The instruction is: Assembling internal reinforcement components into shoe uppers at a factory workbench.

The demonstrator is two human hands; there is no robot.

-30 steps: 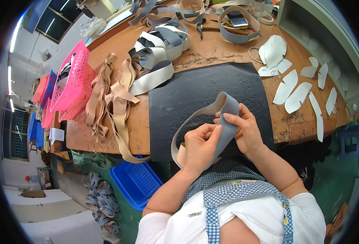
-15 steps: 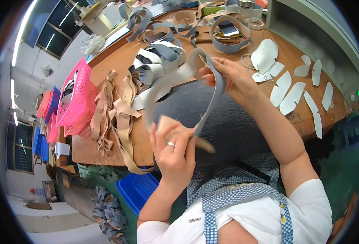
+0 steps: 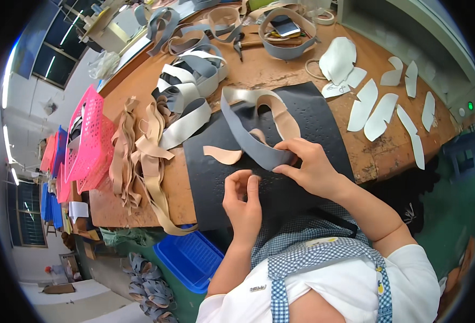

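Right hand (image 3: 313, 171): fingers and thumb are pinched on the near end of a grey, curved leather band with a beige lining (image 3: 253, 134). The band arches up from the grip and loops away across the mat, its far end resting on the mat surface.

Left hand (image 3: 243, 202): raised just above the mat, fingers loosely curled, thumb and forefinger close together. It holds nothing that can be made out and sits just beside the right hand, apart from the band.

Both hands work over a black, dotted rubber mat (image 3: 216, 183) that covers the near middle of a worn brown wooden workbench (image 3: 388, 145). A small beige leather piece with a pointed end (image 3: 222, 155) lies flat on the mat, between the left hand and the band.

Left of the mat: a heap of tan leather strips (image 3: 140, 161) hanging over the bench edge, then a pink plastic basket (image 3: 87, 134). Beyond the mat: a stack of grey and white looped bands (image 3: 194, 75). Right of the mat: several white curved cut-out pieces (image 3: 372, 107) laid flat and apart. Below the bench edge: a blue plastic crate (image 3: 189, 258).
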